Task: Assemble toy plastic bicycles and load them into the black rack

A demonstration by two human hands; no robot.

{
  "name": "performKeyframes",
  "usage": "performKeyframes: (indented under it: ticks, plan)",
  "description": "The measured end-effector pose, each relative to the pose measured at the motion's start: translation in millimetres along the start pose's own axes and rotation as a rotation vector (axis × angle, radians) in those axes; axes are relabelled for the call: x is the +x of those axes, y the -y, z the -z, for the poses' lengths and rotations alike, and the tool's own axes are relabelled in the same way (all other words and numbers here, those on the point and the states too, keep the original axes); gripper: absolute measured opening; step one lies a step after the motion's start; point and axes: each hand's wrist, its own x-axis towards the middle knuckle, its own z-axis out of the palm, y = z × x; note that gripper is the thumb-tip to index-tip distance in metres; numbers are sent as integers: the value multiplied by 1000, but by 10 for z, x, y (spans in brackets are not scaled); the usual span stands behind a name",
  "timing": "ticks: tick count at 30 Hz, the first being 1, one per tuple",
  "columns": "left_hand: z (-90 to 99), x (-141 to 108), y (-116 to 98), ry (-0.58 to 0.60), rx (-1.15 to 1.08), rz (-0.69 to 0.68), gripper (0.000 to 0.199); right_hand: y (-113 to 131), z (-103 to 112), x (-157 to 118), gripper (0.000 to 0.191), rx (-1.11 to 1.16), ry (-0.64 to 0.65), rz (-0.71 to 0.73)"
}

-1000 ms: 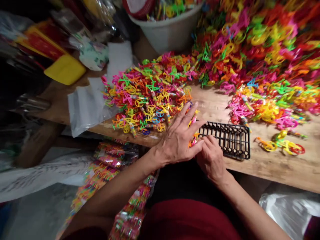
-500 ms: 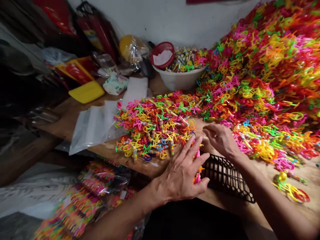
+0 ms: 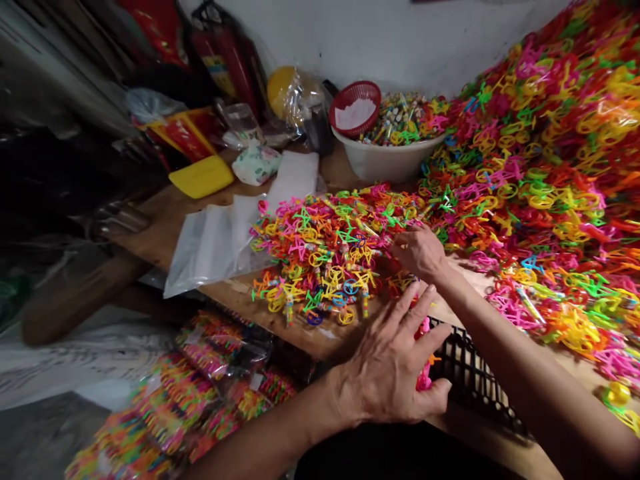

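My left hand [image 3: 393, 363] lies with fingers spread over the near end of a black slotted rack [image 3: 477, 377]. Pink and orange plastic pieces [image 3: 424, 357] show between its fingers and thumb; the rest of them are covered by the hand. My right hand [image 3: 423, 253] is at the right edge of a loose heap of small bright plastic toys [image 3: 320, 260], shaped like little bicycles, some with candy-filled tubes. Its fingers are bent together against the heap, and whatever is between them is hidden.
A much larger mound of toys [image 3: 555, 167] rises at the right. Behind the heap stand a white basin [image 3: 390, 160] and a red basket [image 3: 357, 93]. Clear plastic bags [image 3: 200, 250] lie at the left, and packed bags [image 3: 165, 400] sit below the table edge.
My right hand has moved from above the rack to the heap's edge. My left hand stays spread over the rack's end. The whole view has shifted, with things appearing further right.
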Motion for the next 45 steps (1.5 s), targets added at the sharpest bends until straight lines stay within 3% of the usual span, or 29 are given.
performKeyframes:
  ticks: [4,7,9,12,15,18,21,26,31,35,40,45]
  plan:
    - [2,-1,18,-7,23,-17,64,-196,254,-205,23,220,-147,-114]
    - [0,5,29,4,41,-11,66,-370,490,-654,32,568,-289,-289]
    - [-7,16,41,4,46,-22,70,-456,569,-1012,33,636,-286,-353]
    - [-18,29,61,8,58,-34,77,-539,530,-1478,29,550,-229,-363]
    - [8,33,70,48,78,-55,87,-553,406,-1718,21,225,-205,-222]
    - [92,65,68,92,83,-65,98,-499,341,-1736,23,-212,-156,-64]
    - [188,190,74,56,118,-26,82,-446,354,-1674,24,-487,-67,-92]
    - [179,560,180,-7,103,-19,44,-475,349,-1685,27,-493,-16,-169]
    - [48,722,299,142,-111,85,38,-566,285,-1736,29,-476,-61,-211]
    - [5,688,325,112,-167,115,43,-556,321,-1729,24,-342,-118,-209]
    - [-40,679,327,79,-136,90,41,-229,439,-1879,15,98,-338,-113]
    - [-85,673,346,46,-160,84,40,34,280,-1910,12,491,-289,-177]
